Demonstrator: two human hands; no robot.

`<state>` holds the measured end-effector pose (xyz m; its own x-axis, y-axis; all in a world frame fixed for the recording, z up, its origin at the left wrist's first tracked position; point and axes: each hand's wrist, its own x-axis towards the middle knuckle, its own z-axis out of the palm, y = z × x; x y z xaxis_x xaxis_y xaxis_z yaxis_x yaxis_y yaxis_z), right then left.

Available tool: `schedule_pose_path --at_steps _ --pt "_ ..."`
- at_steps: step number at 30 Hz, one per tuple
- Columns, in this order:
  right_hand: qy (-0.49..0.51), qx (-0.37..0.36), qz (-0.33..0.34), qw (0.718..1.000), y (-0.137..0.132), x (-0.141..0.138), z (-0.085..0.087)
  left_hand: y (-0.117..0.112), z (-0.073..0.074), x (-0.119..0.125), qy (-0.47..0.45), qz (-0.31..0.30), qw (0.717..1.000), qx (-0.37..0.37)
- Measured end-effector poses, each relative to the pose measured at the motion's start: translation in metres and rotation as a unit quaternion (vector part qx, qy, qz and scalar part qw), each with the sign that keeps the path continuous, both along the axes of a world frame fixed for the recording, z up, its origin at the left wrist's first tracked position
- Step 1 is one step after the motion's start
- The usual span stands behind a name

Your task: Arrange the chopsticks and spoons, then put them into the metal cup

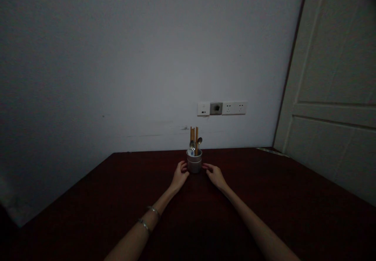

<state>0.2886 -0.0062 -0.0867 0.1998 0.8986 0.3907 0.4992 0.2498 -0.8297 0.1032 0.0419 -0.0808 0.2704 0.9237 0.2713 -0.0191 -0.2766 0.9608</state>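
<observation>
Centrally, two bare forearms rise from the bottom edge of the frame over a dark red table, the one at lower left wearing two bracelets. The left hand and right hand flank a grey cup, which stands upright just below the middle of the frame. On both hands the fingers are loosely curved, with the thumb held apart; whether any fingertip touches the cup cannot be told. The cup appears stiff, probably smooth and fairly light, though top-heavy: chopsticks and spoons project above its rim and could rattle or tip. A level, two-sided hold low on the wall of the cup would suit it best. Tabletop extends to left and right, leaving room for sideways movement; beyond the cup, the far edge lies near, against the wall. Sockets sit above, right of centre; a panelled door fills the right side.
</observation>
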Motion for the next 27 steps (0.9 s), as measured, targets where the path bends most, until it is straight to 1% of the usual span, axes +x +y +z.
schedule_pose_path --at_steps 4,6,8,10,12,14,16,18,21,27 --pt "-0.038 -0.008 -0.051 0.998 -0.002 0.002 0.001 0.002 0.001 -0.004 0.077 0.039 0.996 0.023" --pt "-0.097 -0.014 -0.063 0.993 -0.006 0.004 0.003 0.004 0.003 -0.011 0.127 0.048 0.990 0.047" --pt "-0.173 -0.021 -0.071 0.982 -0.012 0.008 0.004 0.007 0.004 -0.020 0.185 0.062 0.977 0.086" --pt "-0.242 -0.027 -0.085 0.966 -0.018 0.014 0.006 0.010 0.005 -0.031 0.266 0.083 0.950 0.140" --pt "-0.296 -0.034 -0.104 0.949 -0.022 0.021 0.007 0.011 0.005 -0.041 0.360 0.101 0.909 0.185" --pt "-0.332 -0.046 -0.124 0.934 -0.026 0.027 0.008 0.010 0.005 -0.047 0.442 0.105 0.866 0.209" --pt "-0.350 -0.067 -0.146 0.923 -0.027 0.031 0.008 0.008 0.005 -0.048 0.494 0.100 0.833 0.228" --pt "-0.363 -0.082 -0.157 0.915 -0.028 0.032 0.007 0.005 0.004 -0.047 0.520 0.095 0.812 0.246" --pt "-0.392 -0.083 -0.155 0.903 -0.028 0.031 0.006 0.005 0.002 -0.044 0.533 0.094 0.801 0.257" --pt "-0.416 -0.083 -0.163 0.891 -0.028 0.030 0.007 0.006 0.001 -0.044 0.522 0.097 0.807 0.257"
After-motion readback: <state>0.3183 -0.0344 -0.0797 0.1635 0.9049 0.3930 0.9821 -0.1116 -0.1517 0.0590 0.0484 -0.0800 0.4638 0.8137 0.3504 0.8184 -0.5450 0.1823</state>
